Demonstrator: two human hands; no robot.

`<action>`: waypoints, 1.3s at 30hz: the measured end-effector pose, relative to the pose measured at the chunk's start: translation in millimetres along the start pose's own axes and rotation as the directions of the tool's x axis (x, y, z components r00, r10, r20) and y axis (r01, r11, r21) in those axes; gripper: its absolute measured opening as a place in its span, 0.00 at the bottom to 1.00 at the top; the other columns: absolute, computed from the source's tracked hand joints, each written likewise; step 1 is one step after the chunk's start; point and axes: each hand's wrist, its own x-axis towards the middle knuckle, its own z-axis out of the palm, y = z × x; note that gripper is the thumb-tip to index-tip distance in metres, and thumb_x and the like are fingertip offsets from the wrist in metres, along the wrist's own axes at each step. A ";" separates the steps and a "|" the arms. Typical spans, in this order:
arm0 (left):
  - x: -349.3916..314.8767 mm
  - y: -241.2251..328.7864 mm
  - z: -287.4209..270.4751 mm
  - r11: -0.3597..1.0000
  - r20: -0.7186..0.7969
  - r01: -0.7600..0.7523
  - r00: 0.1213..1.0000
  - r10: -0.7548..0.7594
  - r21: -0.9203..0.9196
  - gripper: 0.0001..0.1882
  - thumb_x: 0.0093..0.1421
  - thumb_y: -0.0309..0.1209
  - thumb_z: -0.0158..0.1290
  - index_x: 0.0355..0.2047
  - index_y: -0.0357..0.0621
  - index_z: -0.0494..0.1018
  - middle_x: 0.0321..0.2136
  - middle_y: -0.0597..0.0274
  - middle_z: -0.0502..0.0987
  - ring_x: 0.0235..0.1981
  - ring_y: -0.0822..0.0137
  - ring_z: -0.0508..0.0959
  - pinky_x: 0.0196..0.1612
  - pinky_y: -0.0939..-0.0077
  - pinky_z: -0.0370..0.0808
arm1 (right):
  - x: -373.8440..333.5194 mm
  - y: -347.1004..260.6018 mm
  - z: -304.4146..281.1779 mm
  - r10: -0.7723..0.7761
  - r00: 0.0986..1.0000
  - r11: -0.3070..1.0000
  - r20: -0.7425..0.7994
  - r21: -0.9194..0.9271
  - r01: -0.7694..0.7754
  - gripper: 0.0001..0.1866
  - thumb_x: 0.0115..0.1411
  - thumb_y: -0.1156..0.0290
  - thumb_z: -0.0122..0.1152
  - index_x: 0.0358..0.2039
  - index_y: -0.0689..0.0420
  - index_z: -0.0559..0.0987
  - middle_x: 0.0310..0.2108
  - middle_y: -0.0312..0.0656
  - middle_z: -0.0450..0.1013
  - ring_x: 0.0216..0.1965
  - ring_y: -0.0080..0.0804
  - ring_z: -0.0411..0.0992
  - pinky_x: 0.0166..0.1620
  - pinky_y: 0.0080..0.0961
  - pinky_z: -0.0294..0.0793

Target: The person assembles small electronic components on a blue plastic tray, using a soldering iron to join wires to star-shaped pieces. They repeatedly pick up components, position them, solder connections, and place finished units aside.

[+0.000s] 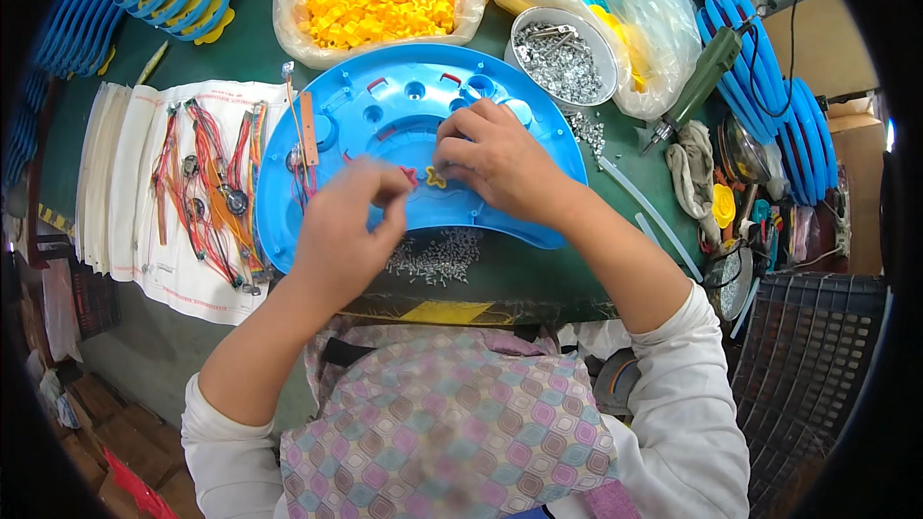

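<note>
A curved blue plastic shell (288, 149) lies hollow side up on the bench in front of me. My right hand (495, 154) reaches over its middle with curled fingers, the tips pinching a small yellow star-shaped plastic piece (436, 179). Just left of that is a red star-shaped piece (410, 176), close to the fingers of my left hand (351, 216). Motion smears those left fingers, so whether they hold anything is unclear. Inside the shell's left part sit an orange-brown strip (308, 128) and thin coloured wires (303, 178).
Loose screws (437, 258) lie at the near edge. A white bowl of metal parts (601, 43) and a bag of yellow and red pieces (288, 14) stand behind. Wired components (207, 187) rest on white sheets at left. A green electric screwdriver (707, 77) hangs at right.
</note>
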 end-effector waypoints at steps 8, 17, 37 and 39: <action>9.6 -16.5 9.4 0.993 0.032 0.085 0.996 -0.083 -0.076 0.07 0.58 0.21 0.57 0.37 0.39 0.80 0.31 0.56 0.79 0.30 0.57 0.78 0.38 0.66 0.74 | 9.0 -6.9 -11.0 0.024 0.987 0.994 0.161 -0.113 -0.006 0.06 0.57 0.73 0.64 0.35 0.50 0.80 0.45 0.42 0.71 0.49 0.43 0.68 0.49 0.39 0.69; 16.0 -15.8 2.1 0.932 0.119 0.266 0.963 -0.243 -0.246 0.06 0.62 0.24 0.60 0.40 0.38 0.80 0.34 0.55 0.84 0.32 0.61 0.83 0.39 0.71 0.78 | 26.3 -11.8 -13.8 0.112 0.978 0.993 0.177 -0.049 -0.105 0.06 0.54 0.69 0.65 0.28 0.57 0.83 0.36 0.46 0.74 0.44 0.45 0.71 0.44 0.39 0.74; 34.8 -24.2 -8.6 0.954 0.136 -0.161 0.982 0.129 0.251 0.08 0.55 0.24 0.63 0.36 0.41 0.79 0.33 0.58 0.81 0.37 0.55 0.78 0.42 0.62 0.75 | 24.5 -12.2 -10.2 0.168 0.966 0.986 0.195 -0.026 -0.166 0.09 0.51 0.68 0.70 0.32 0.56 0.83 0.39 0.43 0.73 0.47 0.43 0.70 0.45 0.41 0.74; 36.0 -23.4 -8.7 0.946 0.148 -0.185 0.978 0.149 0.266 0.08 0.54 0.26 0.64 0.35 0.43 0.79 0.32 0.59 0.80 0.36 0.55 0.78 0.41 0.62 0.75 | 19.0 -13.2 -10.4 0.173 0.980 0.984 0.096 0.027 -0.176 0.10 0.51 0.70 0.71 0.34 0.56 0.82 0.39 0.42 0.73 0.46 0.42 0.70 0.45 0.39 0.73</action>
